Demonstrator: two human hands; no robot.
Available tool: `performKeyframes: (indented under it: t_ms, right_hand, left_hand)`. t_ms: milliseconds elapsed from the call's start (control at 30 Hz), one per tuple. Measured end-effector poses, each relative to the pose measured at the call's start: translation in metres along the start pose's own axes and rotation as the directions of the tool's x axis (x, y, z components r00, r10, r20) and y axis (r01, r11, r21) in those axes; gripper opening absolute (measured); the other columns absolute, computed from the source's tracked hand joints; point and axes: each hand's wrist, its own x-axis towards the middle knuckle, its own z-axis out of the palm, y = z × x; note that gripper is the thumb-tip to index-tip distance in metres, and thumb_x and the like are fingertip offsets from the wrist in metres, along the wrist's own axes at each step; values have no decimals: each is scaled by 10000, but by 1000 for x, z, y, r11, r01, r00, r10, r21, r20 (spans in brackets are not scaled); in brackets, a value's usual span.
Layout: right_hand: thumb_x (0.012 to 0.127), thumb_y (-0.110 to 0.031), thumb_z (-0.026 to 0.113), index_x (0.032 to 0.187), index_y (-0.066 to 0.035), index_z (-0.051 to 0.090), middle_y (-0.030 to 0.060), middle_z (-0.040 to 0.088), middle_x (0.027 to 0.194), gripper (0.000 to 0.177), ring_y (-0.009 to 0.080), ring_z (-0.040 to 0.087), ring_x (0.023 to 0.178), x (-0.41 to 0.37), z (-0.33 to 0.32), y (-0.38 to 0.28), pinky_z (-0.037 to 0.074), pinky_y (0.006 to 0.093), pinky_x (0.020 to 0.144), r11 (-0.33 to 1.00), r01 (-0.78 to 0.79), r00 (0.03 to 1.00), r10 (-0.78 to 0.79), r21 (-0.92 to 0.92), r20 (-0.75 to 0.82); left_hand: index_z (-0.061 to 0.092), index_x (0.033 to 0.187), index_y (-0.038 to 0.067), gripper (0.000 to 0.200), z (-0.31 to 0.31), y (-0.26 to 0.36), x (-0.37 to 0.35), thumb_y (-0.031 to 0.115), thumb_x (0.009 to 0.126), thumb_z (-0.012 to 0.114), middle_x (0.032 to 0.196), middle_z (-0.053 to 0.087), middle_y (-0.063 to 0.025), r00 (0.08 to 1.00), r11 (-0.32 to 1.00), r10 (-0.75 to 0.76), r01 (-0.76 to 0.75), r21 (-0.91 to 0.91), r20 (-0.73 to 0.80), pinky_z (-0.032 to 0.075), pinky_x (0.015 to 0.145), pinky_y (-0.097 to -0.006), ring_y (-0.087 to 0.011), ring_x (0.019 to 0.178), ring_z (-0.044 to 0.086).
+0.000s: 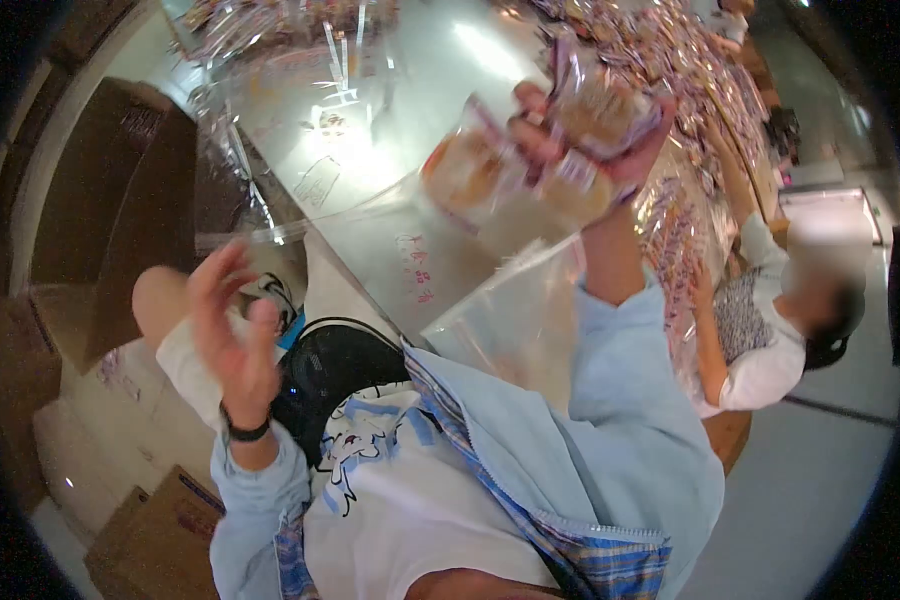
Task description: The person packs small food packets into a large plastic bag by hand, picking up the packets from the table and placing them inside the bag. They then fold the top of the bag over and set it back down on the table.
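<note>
My right hand (635, 170) is raised over the metal table, its fingers closed around several clear, purple-edged packets of round golden pastries. One pastry packet (465, 170) sticks out at the left of the bunch, another (600, 105) lies higher in the hand, and a third (575, 190) sits below. My left hand (235, 345), with a dark band at the wrist, hangs off the table's left edge with fingers apart and nothing in it. Beneath my right forearm spreads a clear plastic bag (510, 315). More clear bags (240, 190) lie near the table's left corner.
The metal table (370, 230) bears pink handwriting. A large heap of wrapped packets (670, 60) runs along its far right side. A co-worker (770, 320) sits at the right, reaching into the packets. Cardboard boxes (120, 210) stand on the left.
</note>
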Motion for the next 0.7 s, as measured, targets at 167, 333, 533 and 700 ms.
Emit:
performKeyframes:
  t_ms: [167, 333, 533, 700]
  right_hand:
    - [776, -806, 587, 1485, 8, 343, 214, 584, 1193, 1107, 304, 666, 876, 9, 9, 83, 548, 382, 746, 938, -81, 994, 100, -337, 39]
    - [835, -674, 663, 1478, -16, 372, 181, 605, 1207, 964, 278, 677, 907, -9, 3, 93, 562, 379, 812, 970, 48, 961, -110, -237, -253]
    - [863, -483, 729, 1402, -90, 535, 158, 588, 1224, 695, 291, 662, 988, -34, 1, 125, 542, 409, 866, 300, -356, 914, -84, -885, -397]
    - [825, -468, 750, 1372, -147, 591, 212, 549, 1288, 654, 417, 655, 989, 9, 18, 156, 536, 449, 865, -413, -412, 905, -81, -812, -418]
  left_hand:
    - [529, 1334, 8, 517, 50, -7, 14, 70, 868, 743, 1192, 632, -70, 880, 931, -189, 302, -205, 437, 512, 920, -320, -151, 1062, 616]
    - [543, 1202, 33, 395, 29, -39, -2, 37, 860, 742, 1118, 623, -47, 824, 749, -444, 556, -359, 351, 500, 882, -264, -101, 1019, 600]
    - [511, 1335, 23, 476, 6, -74, 0, 34, 886, 668, 1192, 609, -64, 867, 898, -385, 431, -90, 318, 508, 855, -259, -115, 1014, 594]
    - [539, 1363, 7, 506, 1, -79, 12, 47, 886, 706, 1149, 680, -112, 850, 849, -477, 512, -131, 226, 513, 805, -263, -98, 1021, 613]
